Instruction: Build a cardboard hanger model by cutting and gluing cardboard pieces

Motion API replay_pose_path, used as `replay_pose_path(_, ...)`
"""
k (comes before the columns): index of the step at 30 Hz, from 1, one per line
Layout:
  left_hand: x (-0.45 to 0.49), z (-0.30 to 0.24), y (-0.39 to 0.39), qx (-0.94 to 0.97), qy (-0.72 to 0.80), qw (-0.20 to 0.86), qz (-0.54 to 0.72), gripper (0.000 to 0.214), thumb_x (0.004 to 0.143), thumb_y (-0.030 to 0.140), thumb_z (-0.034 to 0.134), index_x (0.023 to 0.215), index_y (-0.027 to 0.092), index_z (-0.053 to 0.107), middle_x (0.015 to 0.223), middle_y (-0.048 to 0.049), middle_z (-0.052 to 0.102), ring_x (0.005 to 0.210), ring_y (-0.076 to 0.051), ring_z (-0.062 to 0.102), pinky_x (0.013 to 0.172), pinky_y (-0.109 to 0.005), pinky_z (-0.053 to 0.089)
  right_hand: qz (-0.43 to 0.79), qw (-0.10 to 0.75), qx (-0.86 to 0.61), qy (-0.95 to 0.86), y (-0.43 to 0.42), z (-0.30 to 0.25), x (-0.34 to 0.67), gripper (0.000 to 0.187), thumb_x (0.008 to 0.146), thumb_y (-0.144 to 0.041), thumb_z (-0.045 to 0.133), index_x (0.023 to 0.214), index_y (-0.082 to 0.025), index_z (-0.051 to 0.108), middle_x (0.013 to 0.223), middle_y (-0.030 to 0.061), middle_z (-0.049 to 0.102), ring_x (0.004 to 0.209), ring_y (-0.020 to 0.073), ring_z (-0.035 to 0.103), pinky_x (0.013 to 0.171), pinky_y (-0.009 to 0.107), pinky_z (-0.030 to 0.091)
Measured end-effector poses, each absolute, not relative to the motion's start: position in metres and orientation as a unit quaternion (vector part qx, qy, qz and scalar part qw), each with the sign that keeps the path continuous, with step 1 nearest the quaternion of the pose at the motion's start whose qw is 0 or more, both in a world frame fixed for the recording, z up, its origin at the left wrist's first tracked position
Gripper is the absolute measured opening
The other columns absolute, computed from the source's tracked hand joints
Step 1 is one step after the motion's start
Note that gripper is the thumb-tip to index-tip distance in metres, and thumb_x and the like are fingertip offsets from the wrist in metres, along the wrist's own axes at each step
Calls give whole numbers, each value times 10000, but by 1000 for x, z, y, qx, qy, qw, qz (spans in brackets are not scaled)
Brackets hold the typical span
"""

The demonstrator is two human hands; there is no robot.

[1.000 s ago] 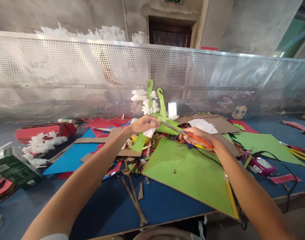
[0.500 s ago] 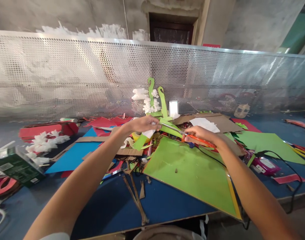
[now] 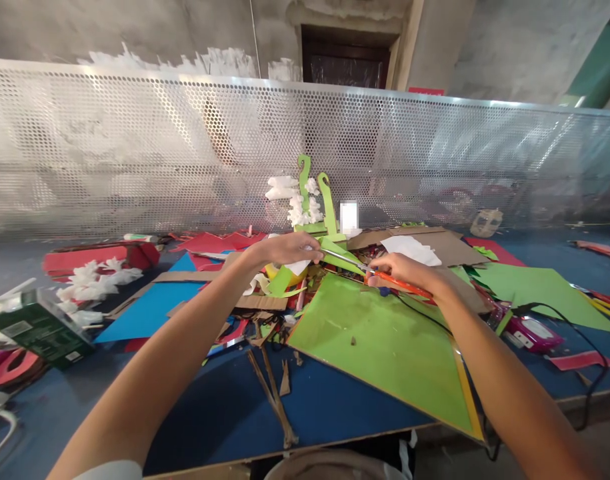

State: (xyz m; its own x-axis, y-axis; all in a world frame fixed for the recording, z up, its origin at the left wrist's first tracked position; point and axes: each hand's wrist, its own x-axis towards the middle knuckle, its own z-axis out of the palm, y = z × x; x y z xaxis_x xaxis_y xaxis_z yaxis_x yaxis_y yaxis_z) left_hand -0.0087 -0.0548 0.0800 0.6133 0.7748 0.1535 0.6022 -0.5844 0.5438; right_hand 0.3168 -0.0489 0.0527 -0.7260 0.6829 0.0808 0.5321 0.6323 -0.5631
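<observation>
Orange-handled scissors (image 3: 405, 284) are gripped in my right hand (image 3: 397, 268), their metal blades pointing left. The blade tips reach the fingertips of my left hand (image 3: 292, 248), whose fingers are pinched together. Below that hand shows a small piece of white paper (image 3: 298, 268); whether the fingers hold it is hidden. A curled green paper strip (image 3: 281, 281) lies just under it. Beneath the blades is a green paper piece (image 3: 342, 257). Close behind the hands stand green hook-topped shapes (image 3: 327, 203), one with white crumpled tufts (image 3: 299, 212) on it.
A large green board (image 3: 379, 353) lies in front of my right hand. Blue sheet (image 3: 139, 310), cardboard (image 3: 435, 243) and scraps litter the blue table (image 3: 225, 407). At left stands a dark green box (image 3: 39, 327); at right, a purple device (image 3: 535, 332) with a black cable. Perforated metal panel (image 3: 159, 153) behind.
The whole view has shifted very slightly. Both hands and the scissors keep almost the same pose.
</observation>
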Motion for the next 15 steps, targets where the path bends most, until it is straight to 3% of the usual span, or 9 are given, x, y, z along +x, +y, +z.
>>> replay_pose_path(6, -9, 84, -58, 866, 433, 211, 138, 352, 940, 467, 609, 906, 160, 778, 918, -74, 758, 752, -165, 613, 681, -278, 405, 266, 123, -349, -890, -48, 54, 318, 421, 859, -586, 714, 859, -165, 733, 726, 30, 623, 607, 136, 486, 555, 276, 338)
replay_pose_path(15, -10, 83, -57, 870, 408, 212, 177, 293, 926, 418, 634, 844, 167, 761, 921, -75, 764, 804, -175, 640, 719, -281, 422, 282, 132, -315, -897, -36, 48, 326, 457, 860, -610, 700, 927, -158, 725, 808, 53, 671, 668, 161, 554, 601, 274, 391)
